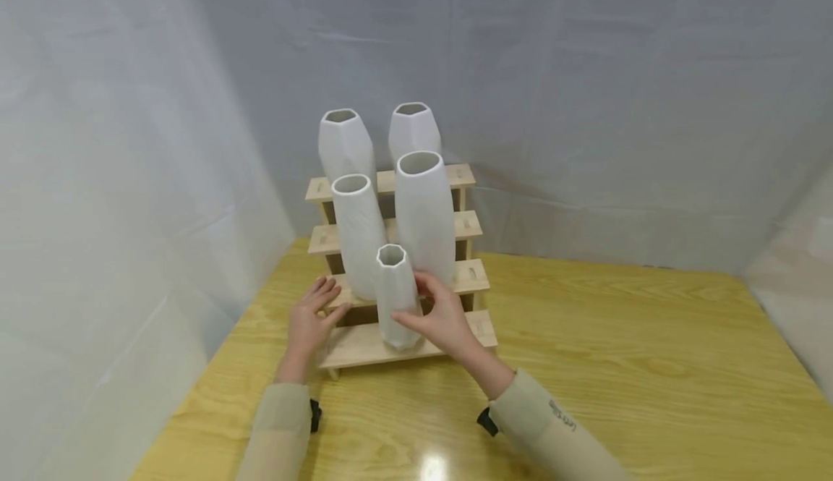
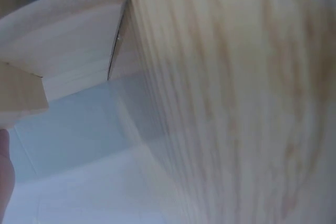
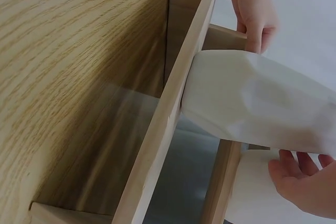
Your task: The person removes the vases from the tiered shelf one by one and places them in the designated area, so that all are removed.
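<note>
The right hand [image 1: 441, 316] has its grip around the small white faceted ceramic vase [image 1: 395, 296], fingers and thumb curled about the lower body. That vase stands upright on the lowest step of the pale wooden tiered stand [image 1: 473, 275], near its middle. In the right wrist view the same vase [image 3: 252, 100] sits against the edge of the step, with the right hand's fingers [image 3: 302, 179] wrapped under its side.

The left hand [image 1: 312, 318] lies just left of the vase, fingers straight and spread, resting on the left end of the stand's lower steps; its grip is wide and holds nothing. The left wrist view shows only blurred wood grain and the underside of a step.

Behind the held vase, on the next steps up, stand a tall white rounded vase [image 1: 357, 231] to the left and a larger white rounded vase [image 1: 425, 213] to the right, both close to it. On the top step are two more white faceted vases, one left [image 1: 345, 145] and one right [image 1: 413, 128].

The stand sits at the far left part of the yellow wood-grain surface [image 1: 618, 351], with pale grey cloth [image 1: 586, 105] hung behind and at the sides. Both forearms wear beige sleeves [image 1: 540, 423].
</note>
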{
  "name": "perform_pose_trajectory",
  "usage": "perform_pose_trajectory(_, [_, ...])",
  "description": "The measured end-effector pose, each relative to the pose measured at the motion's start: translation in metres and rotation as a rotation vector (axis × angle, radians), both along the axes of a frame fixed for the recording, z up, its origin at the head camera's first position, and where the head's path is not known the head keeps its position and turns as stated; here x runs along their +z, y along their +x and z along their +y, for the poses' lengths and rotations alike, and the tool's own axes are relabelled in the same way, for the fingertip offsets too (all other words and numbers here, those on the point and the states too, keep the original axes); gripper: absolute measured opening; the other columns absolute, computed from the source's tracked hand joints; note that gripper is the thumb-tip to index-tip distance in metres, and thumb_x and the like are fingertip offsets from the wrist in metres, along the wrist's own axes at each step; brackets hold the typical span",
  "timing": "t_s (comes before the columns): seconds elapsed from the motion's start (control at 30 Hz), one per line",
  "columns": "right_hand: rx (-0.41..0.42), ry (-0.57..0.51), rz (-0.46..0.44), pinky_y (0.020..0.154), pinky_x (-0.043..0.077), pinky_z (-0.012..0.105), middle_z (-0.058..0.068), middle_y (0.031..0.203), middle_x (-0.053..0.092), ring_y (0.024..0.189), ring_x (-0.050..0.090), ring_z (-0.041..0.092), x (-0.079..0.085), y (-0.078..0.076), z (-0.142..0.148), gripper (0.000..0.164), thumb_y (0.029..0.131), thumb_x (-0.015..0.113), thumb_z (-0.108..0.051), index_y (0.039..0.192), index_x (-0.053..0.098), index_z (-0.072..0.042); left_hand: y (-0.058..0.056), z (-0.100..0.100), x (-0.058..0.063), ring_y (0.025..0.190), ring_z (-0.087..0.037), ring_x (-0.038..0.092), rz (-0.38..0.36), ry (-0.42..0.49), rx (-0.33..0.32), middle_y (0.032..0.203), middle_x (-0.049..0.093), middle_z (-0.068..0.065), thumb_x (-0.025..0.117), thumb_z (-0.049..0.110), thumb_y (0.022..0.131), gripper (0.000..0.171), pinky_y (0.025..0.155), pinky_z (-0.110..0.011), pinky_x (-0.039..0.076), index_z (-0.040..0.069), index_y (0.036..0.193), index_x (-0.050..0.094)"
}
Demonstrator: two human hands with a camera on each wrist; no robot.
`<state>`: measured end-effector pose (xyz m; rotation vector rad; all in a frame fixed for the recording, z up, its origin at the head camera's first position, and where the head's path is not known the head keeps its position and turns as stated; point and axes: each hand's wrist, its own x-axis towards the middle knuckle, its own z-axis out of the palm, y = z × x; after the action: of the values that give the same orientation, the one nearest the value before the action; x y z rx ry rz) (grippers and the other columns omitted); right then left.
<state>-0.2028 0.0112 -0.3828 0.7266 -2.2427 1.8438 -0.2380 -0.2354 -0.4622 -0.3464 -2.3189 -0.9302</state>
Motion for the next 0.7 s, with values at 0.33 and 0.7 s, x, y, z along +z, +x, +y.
perform_pose_trajectory(0.33, [-0.010, -0.021, 0.019, 0.084, 0.044, 0.044, 0.021, 0.108, 0.056, 0.097, 0.053, 0.032, 0.0110, 0.0094, -0.0054, 0.054, 0.067, 0.073, 0.004, 0.115, 0.048, 0.008, 0.0021, 0.0012, 0.0018, 0.116, -0.031, 0.043, -0.003, 0.001, 0.002, 0.116, 0.054, -0.017, 0.075, 0.012, 0.070, 0.037, 0.098, -0.043, 0.032, -0.005, 0.101, 0.063])
perform_pose_trajectory(0.7, [-0.014, -0.066, 0.014, 0.091, 0.039, 0.042, 0.021, 0.114, 0.052, 0.105, 0.050, 0.033, 0.0051, 0.0074, -0.0093, 0.055, 0.067, 0.072, 0.005, 0.116, 0.047, 0.008, 0.0029, 0.0017, 0.0034, 0.115, -0.032, 0.044, 0.019, -0.007, -0.003, 0.115, 0.055, -0.018, 0.075, 0.011, 0.069, 0.037, 0.097, -0.044, 0.033, -0.005, 0.100, 0.063])
